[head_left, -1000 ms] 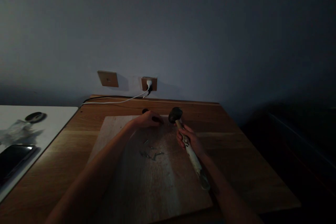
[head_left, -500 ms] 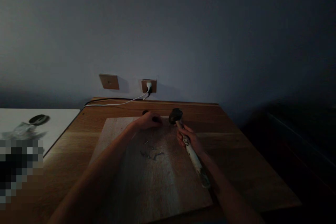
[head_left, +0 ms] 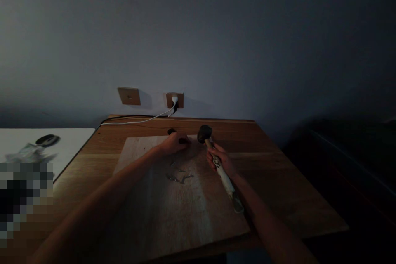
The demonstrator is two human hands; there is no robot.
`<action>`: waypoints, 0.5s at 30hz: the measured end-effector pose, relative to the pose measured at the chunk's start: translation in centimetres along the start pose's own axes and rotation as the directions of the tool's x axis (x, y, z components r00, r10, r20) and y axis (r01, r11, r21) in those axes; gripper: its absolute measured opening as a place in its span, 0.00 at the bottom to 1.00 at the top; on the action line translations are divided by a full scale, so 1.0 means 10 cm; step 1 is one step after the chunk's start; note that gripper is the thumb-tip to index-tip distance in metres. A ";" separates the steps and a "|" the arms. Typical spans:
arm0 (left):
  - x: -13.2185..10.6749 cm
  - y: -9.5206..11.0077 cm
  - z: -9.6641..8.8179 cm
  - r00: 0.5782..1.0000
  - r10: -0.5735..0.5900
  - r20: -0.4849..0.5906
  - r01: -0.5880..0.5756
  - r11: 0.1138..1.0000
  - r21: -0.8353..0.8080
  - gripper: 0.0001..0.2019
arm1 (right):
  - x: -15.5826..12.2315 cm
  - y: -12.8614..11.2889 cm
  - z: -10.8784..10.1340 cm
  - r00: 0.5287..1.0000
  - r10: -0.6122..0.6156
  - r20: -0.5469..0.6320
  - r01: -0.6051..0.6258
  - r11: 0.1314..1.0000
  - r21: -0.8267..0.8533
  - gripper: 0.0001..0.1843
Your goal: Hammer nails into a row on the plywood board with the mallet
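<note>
The right hand is clenched around the upper part of the handle of a dark-headed hammer, whose pale, worn wooden handle is its long axis, running from near-right to far-left. The head points away toward the wall and is raised just above the far edge of a pale rectangular wooden board, which lies on a brown wooden table. The left hand rests on that far edge, just left of the head, fingers curled; it is too dark to tell what they pinch. Between the 2 hands, small metal nails lie scattered on the board.
</note>
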State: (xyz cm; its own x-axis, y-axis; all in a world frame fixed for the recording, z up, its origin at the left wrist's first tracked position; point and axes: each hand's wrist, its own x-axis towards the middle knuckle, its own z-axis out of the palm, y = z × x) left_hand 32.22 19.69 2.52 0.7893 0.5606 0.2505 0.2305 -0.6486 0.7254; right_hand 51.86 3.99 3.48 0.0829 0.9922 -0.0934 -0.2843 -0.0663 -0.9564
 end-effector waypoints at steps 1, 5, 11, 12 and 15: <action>-0.01 -0.01 0.01 1.000 0.006 -0.017 -0.006 1.000 0.007 0.06 | 0.00 0.00 0.00 1.000 -0.002 -0.003 0.002 1.000 -0.003 0.23; -0.03 -0.04 0.04 0.999 0.032 -0.034 -0.031 0.999 0.025 0.07 | 0.01 0.02 0.02 1.000 -0.013 -0.009 0.013 1.000 -0.013 0.24; -0.03 -0.03 0.05 0.999 0.038 -0.005 -0.038 0.999 0.029 0.08 | -0.01 0.03 0.06 0.999 -0.046 0.012 0.045 0.998 0.042 0.20; -0.03 -0.03 0.05 0.999 0.039 -0.001 -0.039 0.998 0.042 0.10 | -0.02 0.03 0.07 0.998 -0.052 0.027 0.050 0.997 0.064 0.19; -0.03 -0.01 0.06 0.999 0.029 -0.018 -0.028 0.996 0.086 0.13 | -0.06 0.04 0.11 0.995 -0.060 0.086 0.049 0.991 0.122 0.20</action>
State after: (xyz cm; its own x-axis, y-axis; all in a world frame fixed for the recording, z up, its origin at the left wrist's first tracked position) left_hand 32.35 19.26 1.97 0.7851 0.5508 0.2834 0.2565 -0.7056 0.6606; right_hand 50.61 3.53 3.49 0.0174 0.9998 -0.0121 -0.3947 -0.0042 -0.9188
